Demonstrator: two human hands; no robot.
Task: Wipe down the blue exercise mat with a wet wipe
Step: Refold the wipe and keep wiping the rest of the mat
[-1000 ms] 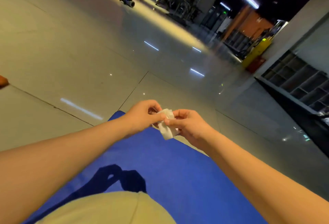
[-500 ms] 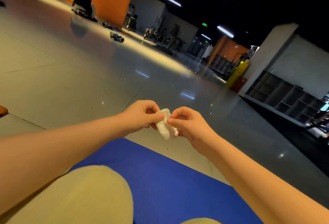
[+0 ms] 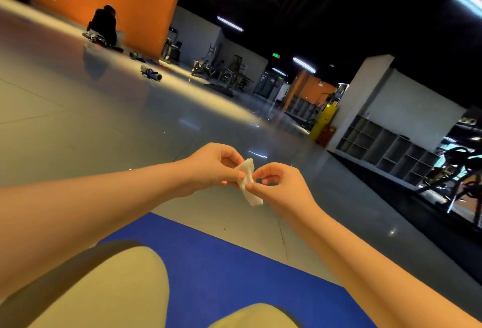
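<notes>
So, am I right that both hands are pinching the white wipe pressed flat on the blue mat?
Not quite: the head view shows the left hand and right hand pinching the wipe in the air, not touching the blue mat.

I'm looking into a gym: weight machines (image 3: 230,68) by the far wall, cubby shelves (image 3: 386,150), blue exercise mat (image 3: 234,262) on polished floor (image 3: 78,119).

Left hand (image 3: 211,168), right hand (image 3: 281,187): bare. Left forearm (image 3: 91,202), right forearm (image 3: 365,262): bare along whole visible length, up to frame edge. Left knee (image 3: 104,288): plain beige-khaki fabric, smooth, matte, single colour. Right knee (image 3: 255,317): same fabric, only small part visible at bottom edge. Trousers or shorts: can't tell. Shade uncertain under warm light.
</notes>
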